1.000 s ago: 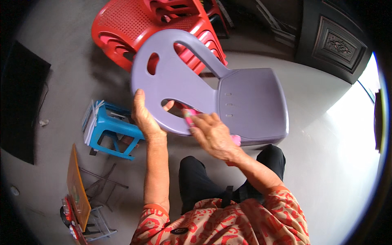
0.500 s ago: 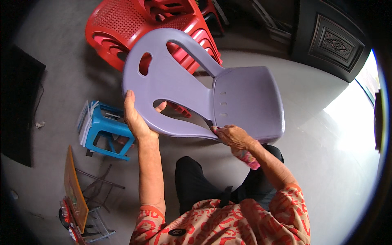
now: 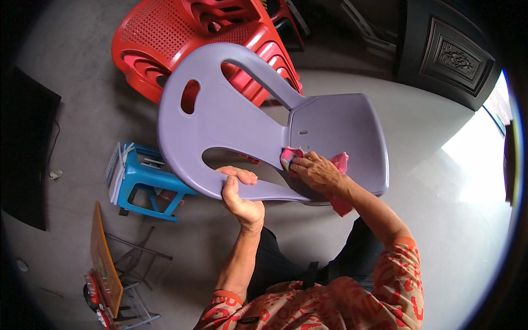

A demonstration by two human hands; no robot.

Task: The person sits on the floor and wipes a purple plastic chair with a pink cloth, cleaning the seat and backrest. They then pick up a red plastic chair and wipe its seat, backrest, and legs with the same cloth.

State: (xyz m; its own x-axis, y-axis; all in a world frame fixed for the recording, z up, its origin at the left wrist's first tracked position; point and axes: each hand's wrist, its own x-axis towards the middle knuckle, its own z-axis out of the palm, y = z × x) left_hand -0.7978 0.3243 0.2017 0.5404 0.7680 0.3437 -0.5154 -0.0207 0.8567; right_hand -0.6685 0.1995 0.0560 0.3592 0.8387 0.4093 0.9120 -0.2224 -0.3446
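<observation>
A light purple plastic chair (image 3: 242, 110) lies tilted in front of me, its rounded back to the left and its seat to the right. My left hand (image 3: 241, 192) grips the near armrest, thumb on top and fingers through the opening beside it. Bunched under my right hand (image 3: 316, 171) is a pink cloth (image 3: 340, 163), pressed on the chair where the near arm meets the seat. Part of the cloth hangs below the wrist, over the seat's near edge. The palm of my right hand is hidden.
Stacked red plastic chairs (image 3: 159, 33) stand just beyond the purple chair. A blue stool (image 3: 148, 176) is at the left, with white strips at its side. A wooden board (image 3: 104, 253) stands at the lower left by folding metal legs. A dark carved panel (image 3: 456, 58) is at the far right.
My left hand has moved from the chair back's outer edge to the near armrest. My right hand and the cloth have shifted right and up onto the seat's corner. The chair has tilted slightly.
</observation>
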